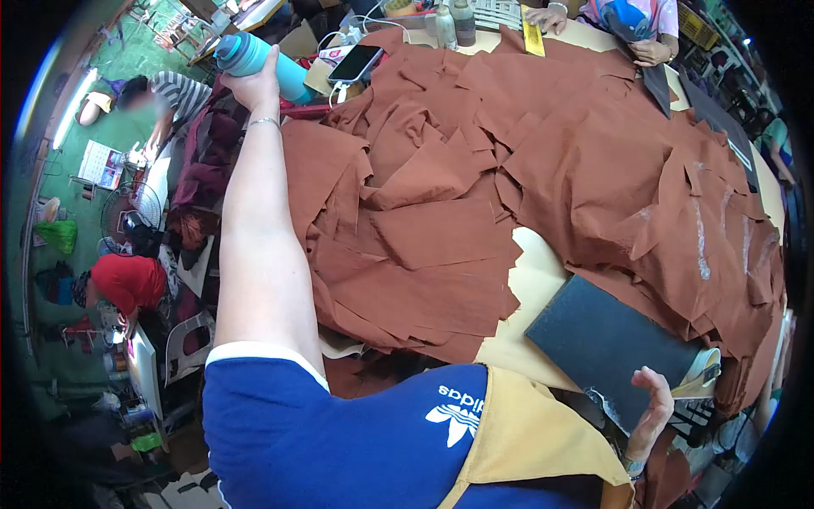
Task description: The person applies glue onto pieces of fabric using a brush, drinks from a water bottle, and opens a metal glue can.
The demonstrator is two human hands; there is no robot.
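Observation:
At the far left of the table, my left hand [254,85] is closed around a teal bottle [284,78], which tilts sideways in my grip. My left arm is stretched out straight, with a bangle at the wrist. My right hand [651,409] hovers near the table's front edge, its fingers apart and nothing in them. Beside it lies a black flat folder or board [598,335] with a worn corner. Brown fabric pieces [441,237] lie in loose, overlapping heaps in front of me, and a second brown heap [610,195] spreads to the right.
Near the bottle lie a phone [356,64] and a white cable [339,92]. Two small bottles [445,27] stand at the back. Across the table a person's hands [651,53] are beside a yellow ruler [532,38]. Other people [127,284] sit at the left, near a fan [127,208].

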